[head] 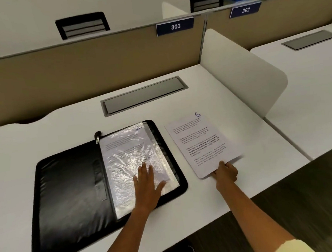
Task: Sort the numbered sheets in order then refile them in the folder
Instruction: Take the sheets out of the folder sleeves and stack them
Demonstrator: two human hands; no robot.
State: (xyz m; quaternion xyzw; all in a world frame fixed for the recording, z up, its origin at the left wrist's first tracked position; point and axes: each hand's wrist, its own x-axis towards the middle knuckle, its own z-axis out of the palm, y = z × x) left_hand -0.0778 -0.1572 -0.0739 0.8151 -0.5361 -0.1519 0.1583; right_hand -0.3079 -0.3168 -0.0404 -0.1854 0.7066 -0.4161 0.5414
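A black zip folder [71, 193] lies open on the white desk [229, 105]. Its right half holds crinkled clear plastic sleeves [127, 148] with a printed sheet inside; a blue number shows at the sheet's top right corner. My left hand [148, 184] rests flat on the lower part of the sleeves, fingers straight. To the right of the folder lies a printed sheet marked 6 [200, 143] in blue. My right hand [225, 173] pinches that sheet at its near edge, thumb on top.
A grey cable hatch [145, 95] is set into the desk behind the folder. A white side divider [242, 74] rises at the right, a tan partition [77, 73] with a 303 label at the back. The desk's front edge runs below my forearms.
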